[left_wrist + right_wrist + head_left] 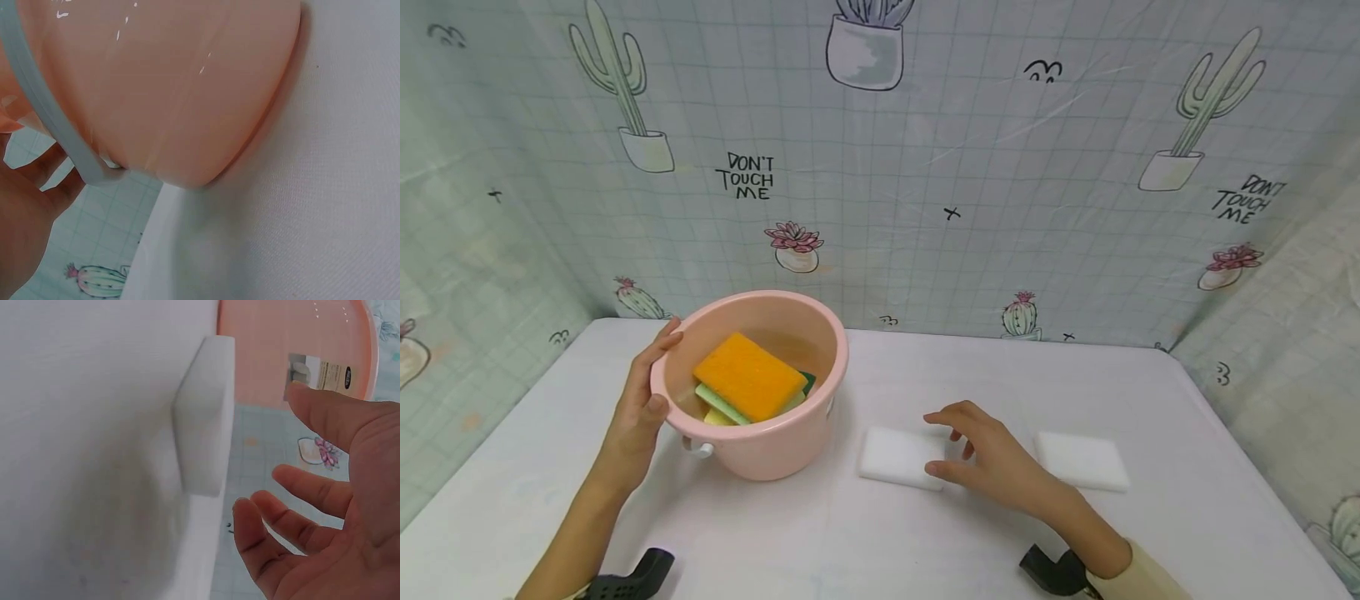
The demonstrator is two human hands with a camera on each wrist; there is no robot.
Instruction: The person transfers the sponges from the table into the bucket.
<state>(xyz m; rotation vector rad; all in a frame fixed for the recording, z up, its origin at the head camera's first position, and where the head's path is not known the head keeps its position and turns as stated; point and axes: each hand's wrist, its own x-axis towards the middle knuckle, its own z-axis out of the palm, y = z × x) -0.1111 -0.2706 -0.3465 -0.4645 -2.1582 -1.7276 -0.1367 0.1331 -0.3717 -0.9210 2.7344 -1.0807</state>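
Observation:
A pink plastic bucket (775, 446) stands on the table's left side, holding an orange sponge (749, 375) on top of green and yellow pieces partly hidden beneath it. My left hand (638, 417) grips the bucket's left rim; in the left wrist view its fingers reach past the pale handle (47, 100). Over the right end of a flat white sponge block (891, 457), my right hand (988, 458) hovers with fingers spread and bent, nothing between them. The right wrist view shows the block (203, 419) apart from the fingertips. A second white block (1082, 461) lies to the right, beyond the right forearm.
The white table (820, 542) meets a cactus-print cloth (895, 192) at the back, and similar cloth hangs at both sides. A label (319, 374) is stuck on the bucket's outer wall. Black wrist devices (632, 575) sit on both forearms.

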